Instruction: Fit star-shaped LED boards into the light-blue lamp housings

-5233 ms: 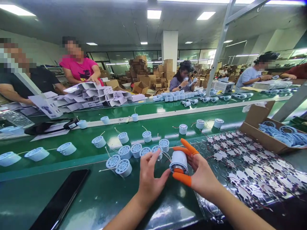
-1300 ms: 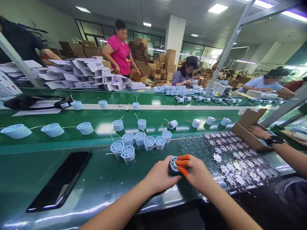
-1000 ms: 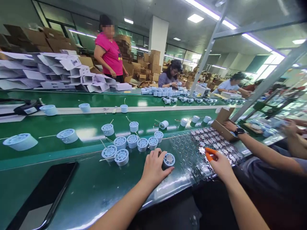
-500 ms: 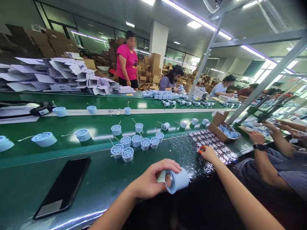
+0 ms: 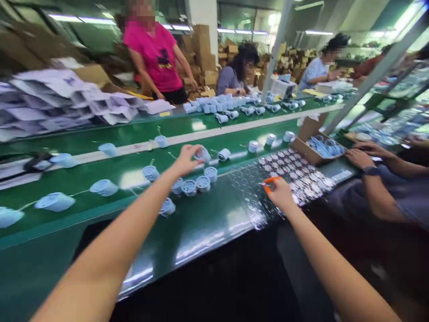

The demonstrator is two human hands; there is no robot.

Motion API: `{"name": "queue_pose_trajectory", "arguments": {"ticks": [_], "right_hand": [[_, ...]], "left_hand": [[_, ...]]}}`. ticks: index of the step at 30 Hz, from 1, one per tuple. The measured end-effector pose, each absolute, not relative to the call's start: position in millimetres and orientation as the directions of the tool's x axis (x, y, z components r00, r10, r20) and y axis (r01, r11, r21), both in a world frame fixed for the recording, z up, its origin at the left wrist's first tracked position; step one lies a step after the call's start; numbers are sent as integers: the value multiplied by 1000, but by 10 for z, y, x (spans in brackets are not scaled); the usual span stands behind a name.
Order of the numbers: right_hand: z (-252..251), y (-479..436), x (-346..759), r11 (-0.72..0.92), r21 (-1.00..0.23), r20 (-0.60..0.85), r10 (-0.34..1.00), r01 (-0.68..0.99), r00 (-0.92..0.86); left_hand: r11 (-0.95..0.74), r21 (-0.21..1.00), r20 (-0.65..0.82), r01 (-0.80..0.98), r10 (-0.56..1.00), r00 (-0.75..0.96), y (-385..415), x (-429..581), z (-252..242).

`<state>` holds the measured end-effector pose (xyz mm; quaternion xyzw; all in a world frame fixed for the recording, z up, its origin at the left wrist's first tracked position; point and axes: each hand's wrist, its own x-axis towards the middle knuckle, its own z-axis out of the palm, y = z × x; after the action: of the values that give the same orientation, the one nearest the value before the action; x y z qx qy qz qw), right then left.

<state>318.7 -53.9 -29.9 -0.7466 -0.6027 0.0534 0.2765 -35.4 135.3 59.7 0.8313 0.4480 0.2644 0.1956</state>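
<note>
My left hand (image 5: 185,160) is stretched out over the green conveyor belt (image 5: 100,170), fingers curled on a pale blue round housing (image 5: 202,154) set among others on the belt. My right hand (image 5: 277,191), with orange finger cots, pinches a small part I cannot name over the clear plastic tray (image 5: 295,172) of small white pieces. A cluster of blue housings (image 5: 196,183) sits at the belt's near edge, between the two hands. The picture is blurred by motion.
A cardboard box of blue rings (image 5: 320,147) stands to the right, beside a co-worker's hand with a watch (image 5: 363,160). More housings (image 5: 55,201) ride the belt at left. Folded white cartons (image 5: 67,100) and other workers are across the line. A metal post (image 5: 372,74) slants at right.
My left hand carried the housing from near my body out to the conveyor belt. My right hand stayed at the plastic tray. The view swung down and left.
</note>
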Motion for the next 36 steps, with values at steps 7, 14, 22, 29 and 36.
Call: {"name": "queue_pose_trajectory", "arguments": {"ticks": [7, 14, 22, 29, 36], "right_hand": [[-276, -662, 3181, -75, -450, 53, 992, 890, 111], [-263, -635, 3175, -143, -508, -17, 988, 849, 155], [-350, -716, 3130, -224, -529, 33, 958, 819, 284], [-180, -885, 2904, -149, -682, 128, 939, 716, 318], [-234, -1110, 1944, -51, -982, 18, 935, 184, 354]], "left_hand": [[-389, 391, 44, 834, 913, 405, 2157, -336, 102], [-278, 260, -116, 925, 942, 316, 2212, -611, 160], [-540, 309, 395, 783, 822, 411, 682, -594, 998], [-605, 421, 304, 676, 796, 523, -743, -294, -7], [-347, 645, 245, 681, 938, 245, -925, -140, -155]]}}
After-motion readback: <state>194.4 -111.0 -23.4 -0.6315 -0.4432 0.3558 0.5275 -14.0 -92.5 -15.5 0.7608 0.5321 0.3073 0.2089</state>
